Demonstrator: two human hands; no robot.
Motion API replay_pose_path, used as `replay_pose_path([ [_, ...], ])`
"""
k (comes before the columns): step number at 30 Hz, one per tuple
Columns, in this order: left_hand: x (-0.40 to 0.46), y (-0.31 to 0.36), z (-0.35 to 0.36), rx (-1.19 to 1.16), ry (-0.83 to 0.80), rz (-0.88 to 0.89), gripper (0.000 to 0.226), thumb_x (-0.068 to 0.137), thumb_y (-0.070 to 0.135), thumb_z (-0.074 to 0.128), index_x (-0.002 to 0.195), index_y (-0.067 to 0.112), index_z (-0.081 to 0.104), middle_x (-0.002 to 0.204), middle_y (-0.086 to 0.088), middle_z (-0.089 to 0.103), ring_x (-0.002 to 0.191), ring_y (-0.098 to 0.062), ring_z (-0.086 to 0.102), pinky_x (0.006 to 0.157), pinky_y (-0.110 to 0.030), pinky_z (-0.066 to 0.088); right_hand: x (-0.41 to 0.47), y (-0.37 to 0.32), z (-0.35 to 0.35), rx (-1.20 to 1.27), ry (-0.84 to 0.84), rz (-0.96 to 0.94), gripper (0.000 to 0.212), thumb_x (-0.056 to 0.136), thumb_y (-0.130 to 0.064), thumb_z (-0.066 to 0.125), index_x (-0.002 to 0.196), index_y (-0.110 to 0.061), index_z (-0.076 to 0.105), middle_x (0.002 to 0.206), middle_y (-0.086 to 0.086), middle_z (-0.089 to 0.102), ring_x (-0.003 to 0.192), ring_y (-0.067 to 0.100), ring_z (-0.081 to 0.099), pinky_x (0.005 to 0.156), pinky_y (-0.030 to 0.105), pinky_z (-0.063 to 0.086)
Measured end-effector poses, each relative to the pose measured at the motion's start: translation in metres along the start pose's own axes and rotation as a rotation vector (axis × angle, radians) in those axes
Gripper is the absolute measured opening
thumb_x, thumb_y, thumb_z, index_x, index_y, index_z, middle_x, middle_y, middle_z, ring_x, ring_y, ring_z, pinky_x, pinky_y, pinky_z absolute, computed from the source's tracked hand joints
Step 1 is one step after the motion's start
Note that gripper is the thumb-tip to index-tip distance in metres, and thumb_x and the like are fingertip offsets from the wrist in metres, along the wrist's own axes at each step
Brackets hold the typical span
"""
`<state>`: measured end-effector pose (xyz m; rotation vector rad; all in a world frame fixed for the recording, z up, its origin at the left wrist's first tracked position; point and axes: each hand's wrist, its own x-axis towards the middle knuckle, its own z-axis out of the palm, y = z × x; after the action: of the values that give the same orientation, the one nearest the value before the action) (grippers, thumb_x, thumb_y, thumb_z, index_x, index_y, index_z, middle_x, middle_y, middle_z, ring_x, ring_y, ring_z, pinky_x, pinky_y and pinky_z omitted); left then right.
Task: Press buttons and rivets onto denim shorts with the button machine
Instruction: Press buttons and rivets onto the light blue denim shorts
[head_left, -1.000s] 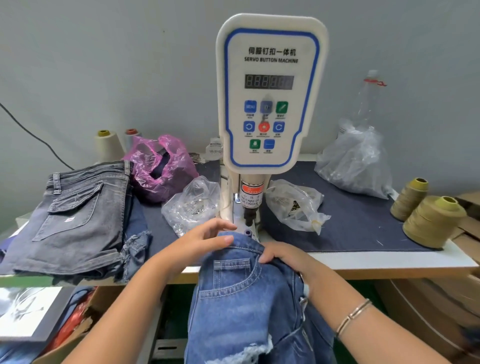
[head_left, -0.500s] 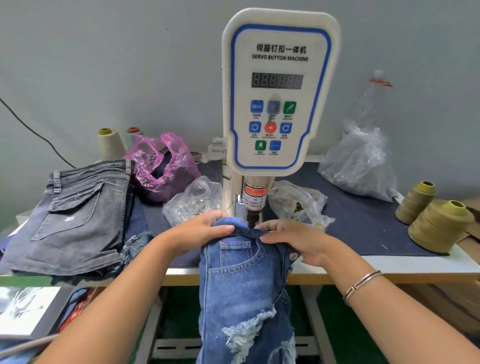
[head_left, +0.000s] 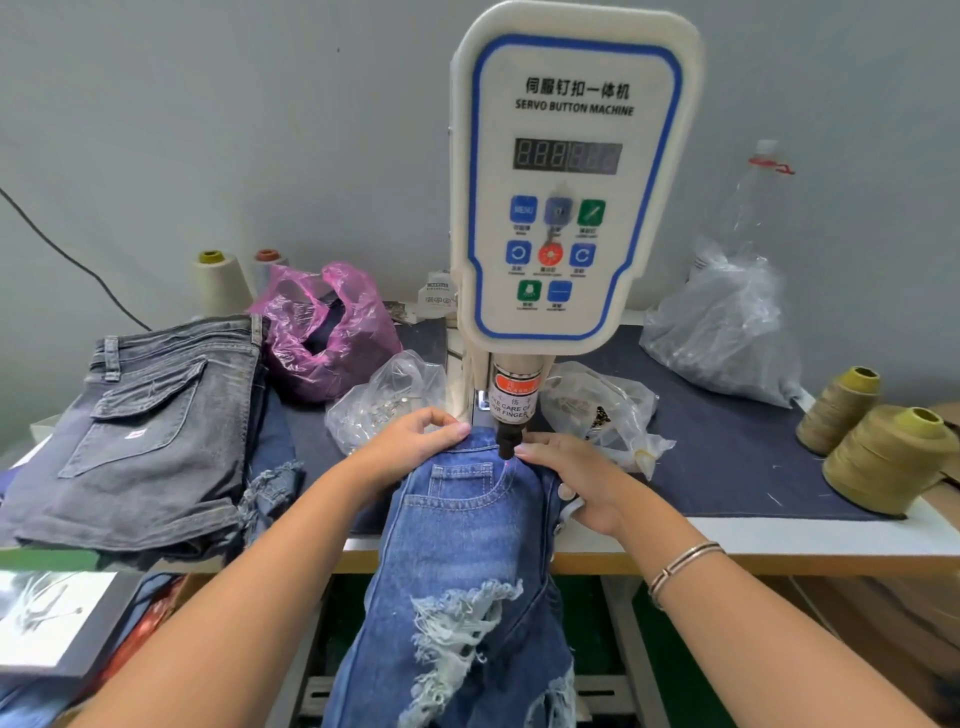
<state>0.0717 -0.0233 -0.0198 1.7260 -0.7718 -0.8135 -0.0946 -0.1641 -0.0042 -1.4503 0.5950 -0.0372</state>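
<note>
Our left hand (head_left: 410, 441) and right hand (head_left: 566, 480) pinch the blue, frayed denim shorts (head_left: 457, 561) under the button machine (head_left: 571, 182) punch.

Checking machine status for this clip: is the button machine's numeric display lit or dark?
Partly lit. On the button machine, the display shows three pale digits reading 888 on its left half; the right half looks dim, its digits unreadable.

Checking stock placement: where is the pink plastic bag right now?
The pink plastic bag sits on the table's left rear, between the grey shorts pile and the button machine.
</note>
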Motion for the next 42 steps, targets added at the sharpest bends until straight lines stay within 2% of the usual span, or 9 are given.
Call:
replay_pose_path([
  [5,-0.005,0.016,-0.004,0.437,0.149,0.214,0.047,0.084,0.042,0.07,0.123,0.025,0.049,0.112,0.004,0.058,0.1,-0.01,0.057,0.078,-0.019,0.041,0.005,0.002,-0.001,0.07,-0.041,-0.039,0.02,0.093,-0.017,0.056,0.106,-0.012,0.069,0.106,0.008,0.072,0.096,0.019,0.067,0.081,0.03,0.049],
  [10,-0.02,0.021,-0.007,0.5,-0.315,0.022,0.129,0.059,0.058,0.082,0.152,0.035,-0.005,0.138,0.015,0.029,0.133,-0.007,0.035,0.107,-0.024,0.028,0.007,0.004,-0.001,0.084,-0.019,-0.031,0.018,0.093,-0.017,0.056,0.104,-0.012,0.07,0.107,0.012,0.071,0.101,0.026,0.064,0.091,0.04,0.045],
  [12,-0.021,0.015,-0.008,0.468,-0.328,-0.025,0.126,0.065,0.042,0.087,0.152,0.034,-0.003,0.138,0.011,0.032,0.129,-0.011,0.043,0.107,-0.026,0.033,0.008,0.004,-0.001,0.087,-0.02,-0.028,0.017,0.092,-0.017,0.057,0.103,-0.013,0.07,0.107,0.011,0.072,0.102,0.026,0.065,0.094,0.041,0.045],
  [16,-0.02,0.005,-0.003,0.295,-0.296,-0.065,0.09,0.059,0.035,0.084,0.137,0.022,0.041,0.125,0.0,0.06,0.111,-0.015,0.061,0.103,-0.036,0.046,0.008,0.005,-0.001,0.078,-0.034,-0.045,0.015,0.092,-0.016,0.058,0.099,-0.014,0.071,0.099,0.007,0.074,0.088,0.016,0.07,0.075,0.027,0.055],
  [18,-0.019,0.0,-0.004,0.155,-0.322,-0.063,0.07,0.063,0.027,0.079,0.126,0.014,0.052,0.118,-0.006,0.065,0.103,-0.016,0.065,0.096,-0.034,0.051,0.008,0.006,-0.001,0.07,-0.034,-0.053,0.014,0.092,-0.016,0.058,0.094,-0.017,0.072,0.097,0.004,0.074,0.087,0.014,0.069,0.078,0.028,0.053],
  [22,-0.017,-0.007,-0.007,-0.03,-0.408,-0.076,0.063,0.072,0.01,0.077,0.129,0.01,0.051,0.118,-0.003,0.069,0.106,-0.017,0.066,0.086,-0.025,0.051,0.006,0.004,0.001,0.065,-0.051,-0.067,0.016,0.092,-0.016,0.057,0.093,-0.019,0.073,0.095,0.001,0.075,0.086,0.01,0.069,0.072,0.023,0.051],
  [28,-0.015,-0.009,-0.008,-0.021,-0.414,-0.097,0.069,0.071,0.021,0.076,0.135,0.016,0.05,0.128,0.0,0.064,0.118,-0.015,0.06,0.101,-0.03,0.045,0.007,0.006,0.001,0.114,-0.035,-0.066,0.014,0.092,-0.015,0.058,0.098,-0.016,0.071,0.095,0.003,0.075,0.085,0.011,0.07,0.068,0.021,0.052],
  [37,-0.018,-0.009,-0.007,-0.074,-0.449,-0.112,0.062,0.074,0.014,0.073,0.132,0.014,0.052,0.122,-0.004,0.067,0.112,-0.02,0.064,0.091,-0.028,0.049,0.007,0.008,-0.005,0.117,-0.061,-0.064,0.022,0.09,-0.012,0.06,0.109,-0.008,0.069,0.105,0.013,0.072,0.09,0.019,0.069,0.072,0.025,0.053],
  [42,-0.017,-0.008,-0.01,-0.069,-0.446,-0.11,0.063,0.074,0.013,0.076,0.132,0.017,0.051,0.124,-0.002,0.067,0.114,-0.02,0.063,0.092,-0.028,0.049,0.007,-0.005,-0.014,0.037,-0.09,-0.118,0.025,0.089,0.0,0.056,0.093,-0.018,0.073,0.09,0.001,0.075,0.08,0.009,0.07,0.064,0.017,0.051],
])
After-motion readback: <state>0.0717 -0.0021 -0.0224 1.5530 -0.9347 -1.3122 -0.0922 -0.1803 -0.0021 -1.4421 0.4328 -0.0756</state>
